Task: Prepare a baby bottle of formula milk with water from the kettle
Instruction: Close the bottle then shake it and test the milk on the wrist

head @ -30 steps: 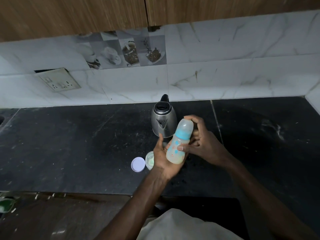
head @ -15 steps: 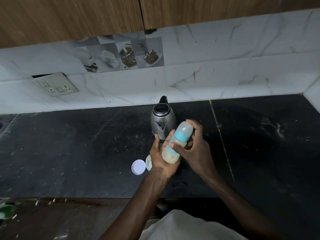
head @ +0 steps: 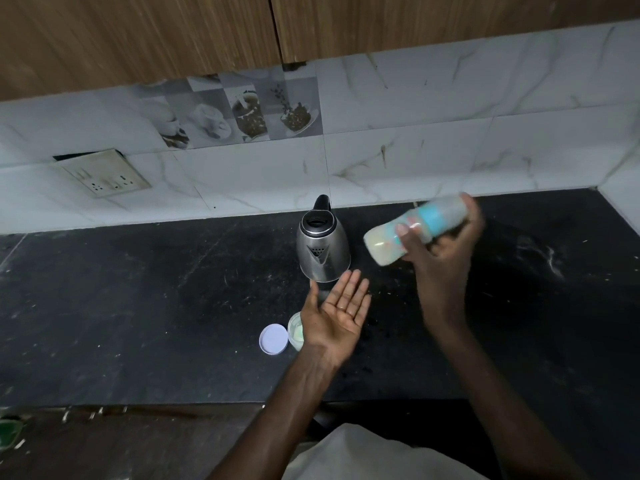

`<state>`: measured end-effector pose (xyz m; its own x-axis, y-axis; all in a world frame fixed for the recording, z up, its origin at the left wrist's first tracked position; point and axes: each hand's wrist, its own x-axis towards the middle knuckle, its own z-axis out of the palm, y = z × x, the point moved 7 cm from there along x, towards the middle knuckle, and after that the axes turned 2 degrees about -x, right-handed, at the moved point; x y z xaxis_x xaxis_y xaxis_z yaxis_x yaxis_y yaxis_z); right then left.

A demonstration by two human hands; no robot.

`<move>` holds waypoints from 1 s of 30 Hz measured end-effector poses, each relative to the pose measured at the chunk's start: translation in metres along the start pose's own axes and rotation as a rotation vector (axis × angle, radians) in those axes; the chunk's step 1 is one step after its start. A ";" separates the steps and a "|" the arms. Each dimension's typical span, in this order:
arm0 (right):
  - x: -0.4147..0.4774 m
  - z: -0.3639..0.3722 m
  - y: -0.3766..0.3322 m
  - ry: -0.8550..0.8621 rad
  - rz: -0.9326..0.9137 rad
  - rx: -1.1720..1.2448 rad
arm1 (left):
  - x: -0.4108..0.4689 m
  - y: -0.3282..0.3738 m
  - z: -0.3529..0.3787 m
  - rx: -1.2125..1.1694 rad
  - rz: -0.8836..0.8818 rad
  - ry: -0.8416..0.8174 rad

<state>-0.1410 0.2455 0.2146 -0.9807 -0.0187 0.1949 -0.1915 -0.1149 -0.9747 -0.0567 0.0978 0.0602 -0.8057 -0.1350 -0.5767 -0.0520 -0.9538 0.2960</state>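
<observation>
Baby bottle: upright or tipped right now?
Tipped, nearly on its side. The right hand grips the baby bottle in the air, capped end toward the right, milky base toward the kettle. It is blurred.

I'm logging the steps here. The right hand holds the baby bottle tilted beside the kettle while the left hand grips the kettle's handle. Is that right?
Not quite. The left hand grips nothing: it is open, palm up, in front of the kettle, as the head view shows. The right hand does hold the tilted baby bottle beside it.
</observation>
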 end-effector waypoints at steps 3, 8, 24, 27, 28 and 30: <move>-0.028 0.021 0.019 -0.167 0.060 -0.272 | 0.004 0.003 -0.003 -0.018 0.000 0.018; -0.019 0.003 0.018 -0.021 0.061 -0.178 | 0.007 0.010 0.000 0.023 0.023 0.013; -0.020 0.016 0.018 -0.235 0.098 -0.376 | 0.014 0.004 0.020 -0.009 -0.006 0.011; 0.002 -0.013 0.001 0.177 0.094 -0.037 | 0.022 0.008 0.013 0.026 0.033 0.034; 0.001 -0.011 0.000 0.206 0.091 -0.008 | 0.022 0.010 0.015 0.016 0.035 0.025; 0.000 0.012 0.008 -0.042 0.118 -0.189 | 0.021 0.008 0.021 -0.025 0.021 0.013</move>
<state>-0.1419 0.2324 0.2085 -0.9949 -0.0625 0.0792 -0.0840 0.0787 -0.9934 -0.0862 0.0930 0.0663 -0.7985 -0.1585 -0.5808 -0.0204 -0.9571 0.2892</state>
